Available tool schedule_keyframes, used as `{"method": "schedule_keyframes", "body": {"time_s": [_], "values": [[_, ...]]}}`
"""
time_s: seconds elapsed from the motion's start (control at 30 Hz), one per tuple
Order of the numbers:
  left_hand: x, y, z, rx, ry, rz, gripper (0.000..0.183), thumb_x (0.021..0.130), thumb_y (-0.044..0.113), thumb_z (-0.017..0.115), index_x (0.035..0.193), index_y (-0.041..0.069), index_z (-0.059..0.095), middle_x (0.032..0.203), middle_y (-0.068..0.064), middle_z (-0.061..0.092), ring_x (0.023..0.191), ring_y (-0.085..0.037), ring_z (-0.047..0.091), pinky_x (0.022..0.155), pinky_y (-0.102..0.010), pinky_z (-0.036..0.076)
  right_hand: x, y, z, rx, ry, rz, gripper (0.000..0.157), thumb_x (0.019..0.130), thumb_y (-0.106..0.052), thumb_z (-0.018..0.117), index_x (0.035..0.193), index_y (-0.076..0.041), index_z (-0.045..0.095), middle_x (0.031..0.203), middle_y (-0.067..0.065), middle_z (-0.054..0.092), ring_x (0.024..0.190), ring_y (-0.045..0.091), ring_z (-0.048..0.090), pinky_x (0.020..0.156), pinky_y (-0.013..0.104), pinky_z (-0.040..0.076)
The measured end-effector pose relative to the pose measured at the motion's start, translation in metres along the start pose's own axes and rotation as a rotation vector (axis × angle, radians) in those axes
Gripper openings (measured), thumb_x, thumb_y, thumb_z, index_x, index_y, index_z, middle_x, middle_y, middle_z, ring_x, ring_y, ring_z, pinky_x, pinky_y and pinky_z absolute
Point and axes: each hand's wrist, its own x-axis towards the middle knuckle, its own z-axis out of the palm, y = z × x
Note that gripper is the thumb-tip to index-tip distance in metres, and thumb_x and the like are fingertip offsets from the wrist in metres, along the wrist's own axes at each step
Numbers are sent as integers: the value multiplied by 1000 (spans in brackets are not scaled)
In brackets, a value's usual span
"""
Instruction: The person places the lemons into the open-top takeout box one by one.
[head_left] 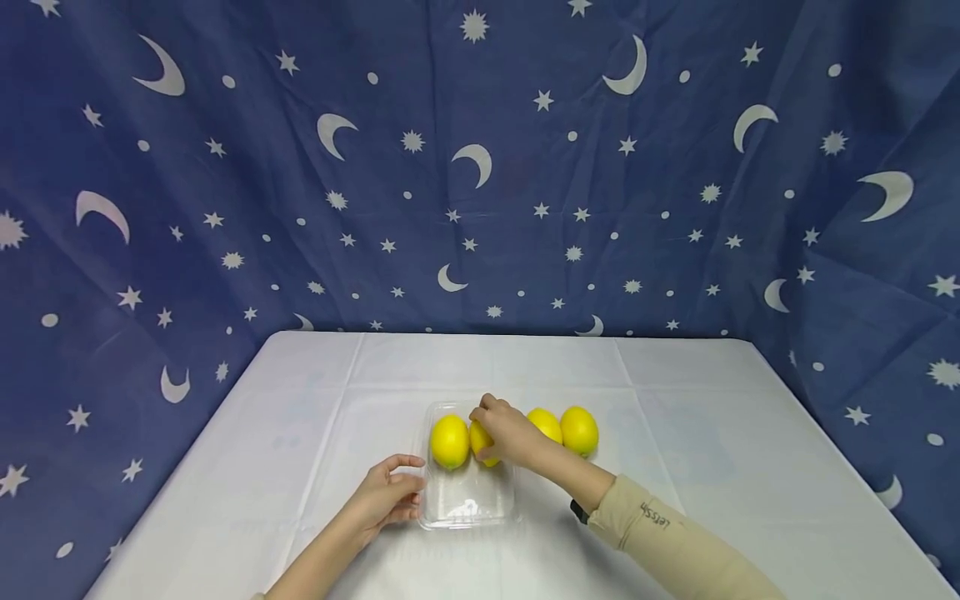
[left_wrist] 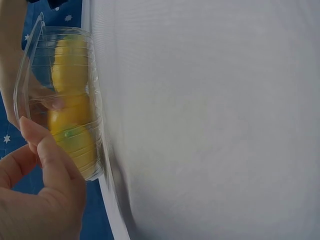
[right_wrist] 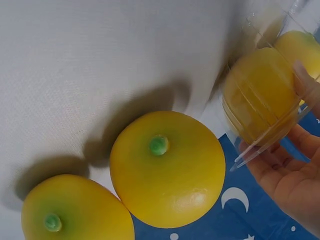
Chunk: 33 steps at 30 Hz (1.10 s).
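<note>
A clear plastic container (head_left: pixel 468 504) sits on the table with two lemons side by side in its far part. My left hand (head_left: pixel 386 496) holds its left rim between thumb and fingers; in the left wrist view one fingertip (left_wrist: pixel 27 131) overlaps the rim. With the right hand (head_left: pixel 508 432) I reach over the right rim and grip one lemon (head_left: pixel 480 440), largely covered by the fingers. The other lemon (head_left: pixel 450 442) lies uncovered on its left. Through the clear wall in the right wrist view, a lemon (right_wrist: pixel 262 95) shows close to my right hand (right_wrist: pixel 300 175).
Two more lemons stand on the white table (head_left: pixel 360 417) just right of the container: one (head_left: pixel 545 423) partly behind my right wrist, the other (head_left: pixel 580 431) beside it. A dark blue curtain (head_left: pixel 525 233) with moons and stars surrounds the table's back and sides.
</note>
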Motion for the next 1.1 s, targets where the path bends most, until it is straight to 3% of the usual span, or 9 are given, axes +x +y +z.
{"method": "schedule_keyframes", "body": {"time_s": [0.47,0.9,1.1], "values": [[-1,2,-2,-19,-14,0,47,89,4,59,130,-5,38,81,0,60,63,-6,55,58,-17,57,0,2,-5,-14,2,-19,50,72,-16,82,114,1,63,101,8,58,89,21,52,78,29,52],[-1,-1,-2,-31,-13,9,47,89,5,59,130,-4,38,83,0,61,64,-6,56,58,-18,57,-6,4,-6,34,32,-19,52,74,-15,80,119,2,60,115,15,59,103,29,55,93,38,52],[-1,-1,-2,-37,-11,9,47,90,5,59,130,-4,38,84,1,60,65,-6,56,58,-18,57,-11,7,-7,80,57,-16,46,75,-13,78,116,0,62,114,13,60,104,28,57,95,38,52]]}}
